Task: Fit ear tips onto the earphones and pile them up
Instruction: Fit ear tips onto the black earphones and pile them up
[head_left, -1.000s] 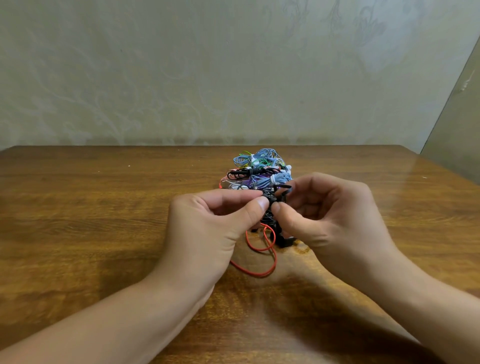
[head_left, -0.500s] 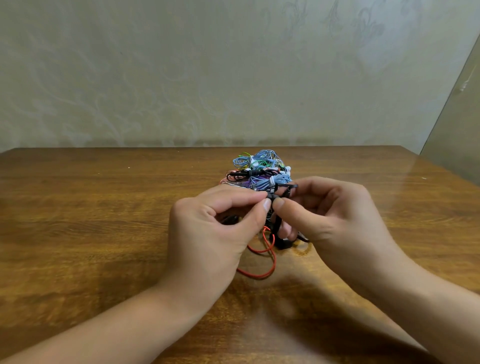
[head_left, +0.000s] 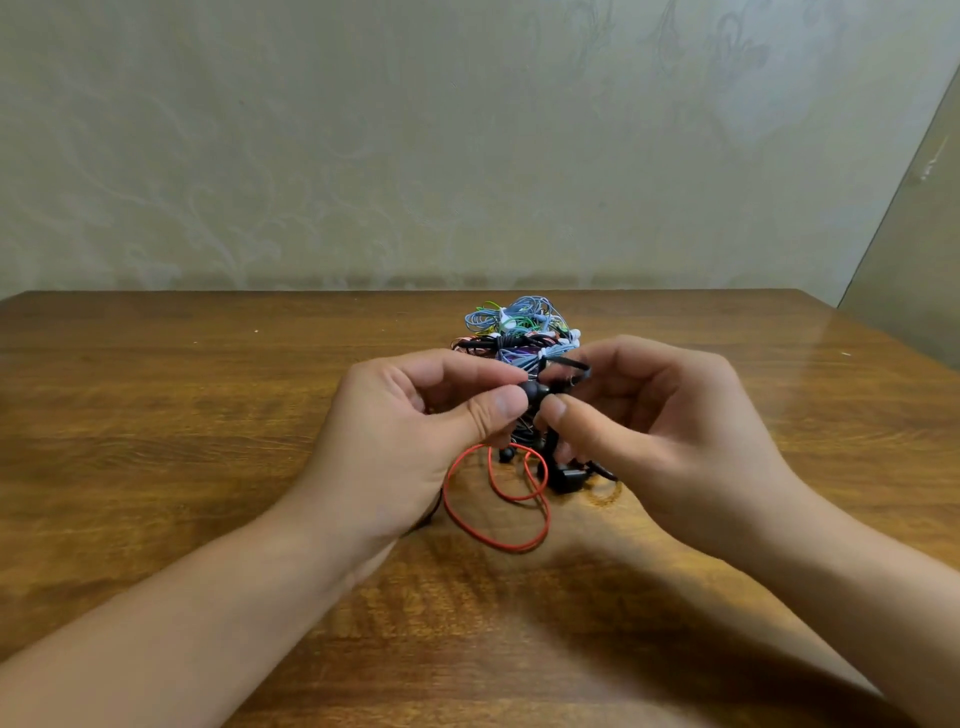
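Note:
My left hand (head_left: 415, 441) pinches a black ear tip (head_left: 532, 391) between thumb and forefinger. Pressed against it is a black earbud (head_left: 551, 391), pinched by my right hand (head_left: 665, 436). The earphone's red cable (head_left: 498, 499) hangs below in loops onto the wooden table (head_left: 208, 415), with a second black bud (head_left: 506, 453) and a black plug part (head_left: 569, 478) beside it. Behind my fingers sits a pile of coiled earphones (head_left: 519, 332) in blue, black, green and red.
A pale patterned wall (head_left: 415, 156) rises behind the table's far edge. The table's right edge runs diagonally at the far right, with a grey panel (head_left: 914, 270) beyond it.
Both hands have lifted slightly and the fingertips have come closer together around the black tip and bud. The red cable loops have shifted a little on the table.

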